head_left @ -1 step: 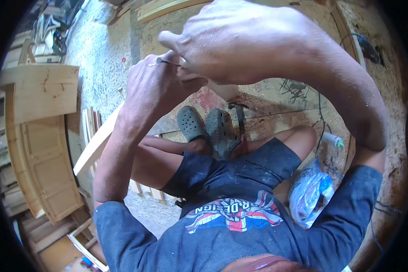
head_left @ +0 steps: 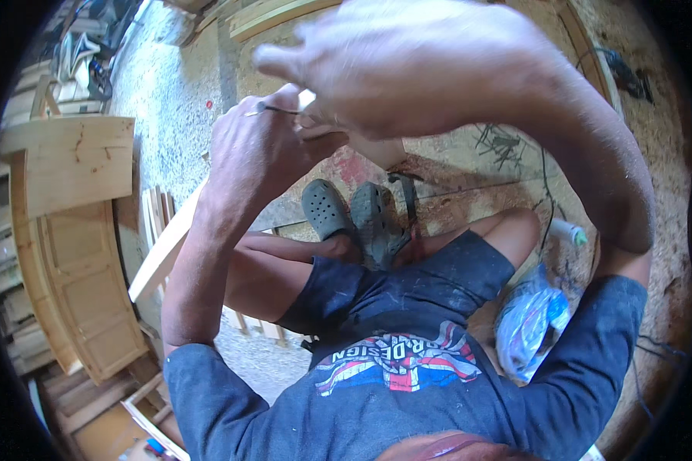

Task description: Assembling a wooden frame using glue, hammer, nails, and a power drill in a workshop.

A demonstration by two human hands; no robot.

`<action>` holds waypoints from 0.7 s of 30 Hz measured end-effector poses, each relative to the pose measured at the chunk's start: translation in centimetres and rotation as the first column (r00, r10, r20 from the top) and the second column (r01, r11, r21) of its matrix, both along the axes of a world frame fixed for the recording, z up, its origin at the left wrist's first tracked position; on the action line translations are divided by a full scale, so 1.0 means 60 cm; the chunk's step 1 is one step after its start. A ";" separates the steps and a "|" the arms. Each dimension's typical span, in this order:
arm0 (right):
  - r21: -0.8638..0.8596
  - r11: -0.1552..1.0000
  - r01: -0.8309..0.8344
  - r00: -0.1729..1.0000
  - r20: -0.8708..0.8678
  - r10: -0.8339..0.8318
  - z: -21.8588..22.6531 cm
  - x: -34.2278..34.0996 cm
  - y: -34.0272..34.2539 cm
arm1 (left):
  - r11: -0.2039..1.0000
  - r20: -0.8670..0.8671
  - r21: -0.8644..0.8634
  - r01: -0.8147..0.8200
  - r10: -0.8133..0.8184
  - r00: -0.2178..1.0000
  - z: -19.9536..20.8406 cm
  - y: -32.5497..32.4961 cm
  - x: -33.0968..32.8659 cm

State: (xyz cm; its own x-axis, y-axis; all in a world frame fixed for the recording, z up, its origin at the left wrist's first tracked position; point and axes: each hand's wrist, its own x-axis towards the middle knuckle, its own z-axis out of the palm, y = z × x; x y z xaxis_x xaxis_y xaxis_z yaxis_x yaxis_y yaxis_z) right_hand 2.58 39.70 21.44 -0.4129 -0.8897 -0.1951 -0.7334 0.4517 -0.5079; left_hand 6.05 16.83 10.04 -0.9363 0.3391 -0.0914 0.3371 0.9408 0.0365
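My left hand (head_left: 250,150) is raised in front of me, its fingers curled and mostly hidden beneath it. A thin dark nail-like pin (head_left: 278,109) with a rounded head lies across its knuckles, pointing toward my right hand. My right hand (head_left: 407,73) is close against it on the right, blurred by motion, with one digit stretched to the left and the other fingers hidden. Behind my left forearm a pale curved wooden piece (head_left: 164,253) slants upward. Under my hands shows a corner of light wood (head_left: 380,152). What either hand grips is hidden.
Loose nails (head_left: 500,144) lie scattered on the floor beyond my right knee. Grey clogs (head_left: 324,207) are on my feet, beside a hammer-like tool (head_left: 407,196). A plastic bag (head_left: 527,326) and a white tube (head_left: 567,232) lie at right. Wooden panels (head_left: 84,284) stand at left.
My right hand has shifted slightly up and left and is more blurred. My left hand has moved a little to the left, the pin with it.
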 end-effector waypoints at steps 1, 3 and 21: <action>-0.175 0.984 0.034 0.999 0.042 -0.027 -0.012 0.003 0.044 | 0.999 0.007 -0.011 0.040 -0.040 0.999 0.005 0.009 0.001; -0.587 0.761 0.278 0.960 0.136 -0.246 -0.061 0.030 0.074 | 0.993 -0.023 0.113 -0.016 0.018 1.000 0.007 0.012 0.009; -0.676 -0.460 0.576 0.741 0.669 -0.057 -0.495 0.094 -0.103 | 0.990 -0.002 0.137 -0.042 0.042 0.999 0.010 0.023 0.023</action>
